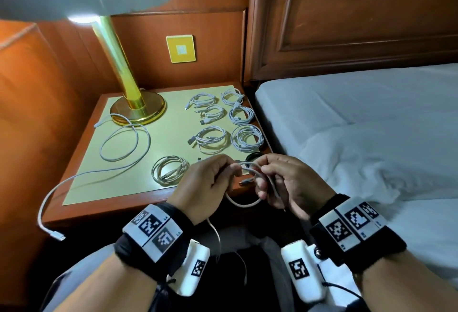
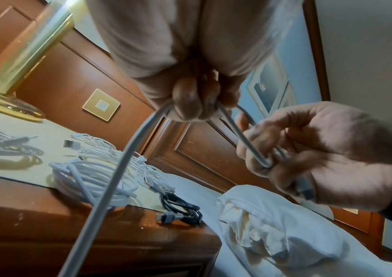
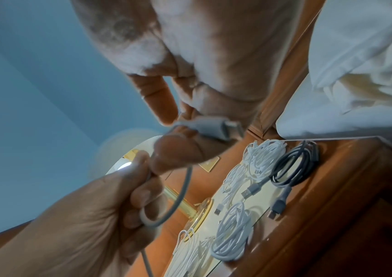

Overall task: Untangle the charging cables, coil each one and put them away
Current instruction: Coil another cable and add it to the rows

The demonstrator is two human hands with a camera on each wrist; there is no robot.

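Both forearms reach forward, wrists level, hands close together. Left hand (image 1: 203,182) curled, fingertips pinching a thin grey charging cable (image 1: 244,203). Right hand (image 1: 290,182) curled, fingers gripping the same cable's loop.

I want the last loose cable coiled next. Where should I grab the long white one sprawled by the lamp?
Probably pinch the loose white cable just behind the plug dangling off the nightstand's front edge, coming from the front-left. That end hangs free, while the other lies against the lamp base.
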